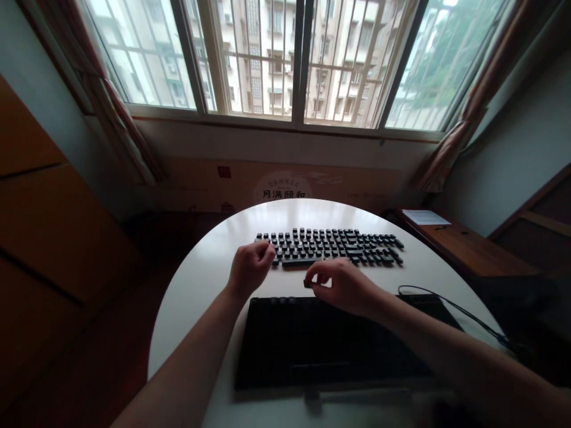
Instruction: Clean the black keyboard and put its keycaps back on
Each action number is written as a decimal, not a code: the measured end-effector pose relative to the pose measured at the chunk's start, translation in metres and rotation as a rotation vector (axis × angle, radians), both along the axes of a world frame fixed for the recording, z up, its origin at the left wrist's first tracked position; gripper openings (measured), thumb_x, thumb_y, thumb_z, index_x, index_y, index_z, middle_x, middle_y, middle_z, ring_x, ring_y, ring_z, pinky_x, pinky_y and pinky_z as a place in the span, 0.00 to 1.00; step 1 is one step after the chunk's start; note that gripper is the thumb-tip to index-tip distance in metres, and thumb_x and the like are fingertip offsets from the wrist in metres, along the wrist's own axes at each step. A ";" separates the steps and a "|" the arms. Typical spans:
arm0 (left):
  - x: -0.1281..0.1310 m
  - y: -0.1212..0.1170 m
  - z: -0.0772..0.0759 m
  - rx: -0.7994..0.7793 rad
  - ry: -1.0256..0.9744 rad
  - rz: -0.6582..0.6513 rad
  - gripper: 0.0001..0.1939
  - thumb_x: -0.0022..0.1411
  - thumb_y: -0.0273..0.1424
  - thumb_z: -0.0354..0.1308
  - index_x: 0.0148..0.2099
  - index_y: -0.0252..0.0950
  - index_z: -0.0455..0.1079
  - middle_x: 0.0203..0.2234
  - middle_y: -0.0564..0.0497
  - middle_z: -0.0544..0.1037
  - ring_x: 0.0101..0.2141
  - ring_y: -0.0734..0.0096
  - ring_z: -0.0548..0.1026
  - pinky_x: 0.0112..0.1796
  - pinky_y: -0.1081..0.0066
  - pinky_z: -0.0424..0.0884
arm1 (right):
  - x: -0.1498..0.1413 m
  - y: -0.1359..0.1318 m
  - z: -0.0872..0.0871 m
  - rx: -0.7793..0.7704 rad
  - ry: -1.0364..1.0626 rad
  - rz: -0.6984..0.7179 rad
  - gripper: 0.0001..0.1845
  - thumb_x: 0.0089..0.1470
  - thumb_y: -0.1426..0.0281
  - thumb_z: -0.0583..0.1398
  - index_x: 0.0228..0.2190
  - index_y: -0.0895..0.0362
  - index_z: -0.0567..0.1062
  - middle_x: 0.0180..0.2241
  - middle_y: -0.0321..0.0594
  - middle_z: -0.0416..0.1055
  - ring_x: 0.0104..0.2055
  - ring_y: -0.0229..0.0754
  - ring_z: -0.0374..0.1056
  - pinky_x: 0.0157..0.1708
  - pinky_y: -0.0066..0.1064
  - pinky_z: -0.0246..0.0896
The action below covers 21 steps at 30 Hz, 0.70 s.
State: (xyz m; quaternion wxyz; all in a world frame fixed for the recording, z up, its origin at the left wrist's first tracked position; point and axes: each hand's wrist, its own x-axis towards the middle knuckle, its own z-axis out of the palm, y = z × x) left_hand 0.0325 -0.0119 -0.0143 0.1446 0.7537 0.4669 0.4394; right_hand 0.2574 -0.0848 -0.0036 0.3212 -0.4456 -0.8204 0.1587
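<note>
Between the thumb and fingertips of my right hand [341, 282] is a small black keycap [307, 284], held just above the far edge of a dark keyboard base [303, 342]. My left hand [252, 264] is curled closed at the left end of loose black keycaps [325, 242] laid out in rows on the table. What its fingers hold, if anything, is hidden. A long spacebar keycap [301, 262] lies in the nearest row. A few keycaps [283, 301] sit along the base's far left edge. My right forearm covers part of the base.
Everything rests on a round white table [191, 315]. A black cable [464, 312] runs from the base over the right edge. To the right stands a wooden desk [473, 249] with a paper sheet [426, 217]. A large cardboard box [352, 178] leans beneath the window.
</note>
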 end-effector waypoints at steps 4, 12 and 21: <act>0.003 -0.003 -0.003 -0.077 0.144 -0.143 0.19 0.62 0.38 0.49 0.21 0.39 0.53 0.15 0.58 0.57 0.20 0.75 0.58 0.26 0.71 0.52 | -0.006 -0.015 -0.021 -0.074 0.022 0.038 0.14 0.48 0.80 0.61 0.34 0.54 0.82 0.28 0.33 0.79 0.28 0.36 0.74 0.33 0.25 0.66; -0.003 -0.002 -0.008 -0.365 0.325 -0.484 0.20 0.60 0.48 0.58 0.27 0.37 0.67 0.21 0.56 0.69 0.24 0.72 0.65 0.25 0.72 0.56 | -0.008 -0.011 -0.029 -0.028 0.021 0.050 0.14 0.48 0.79 0.62 0.34 0.53 0.83 0.28 0.34 0.79 0.29 0.37 0.74 0.34 0.27 0.67; -0.009 -0.001 -0.004 -0.551 0.354 -0.561 0.19 0.54 0.48 0.63 0.28 0.37 0.67 0.20 0.57 0.66 0.23 0.73 0.61 0.24 0.73 0.55 | -0.015 -0.015 -0.029 0.089 -0.112 0.120 0.12 0.51 0.79 0.62 0.31 0.52 0.82 0.35 0.38 0.81 0.38 0.43 0.73 0.41 0.34 0.67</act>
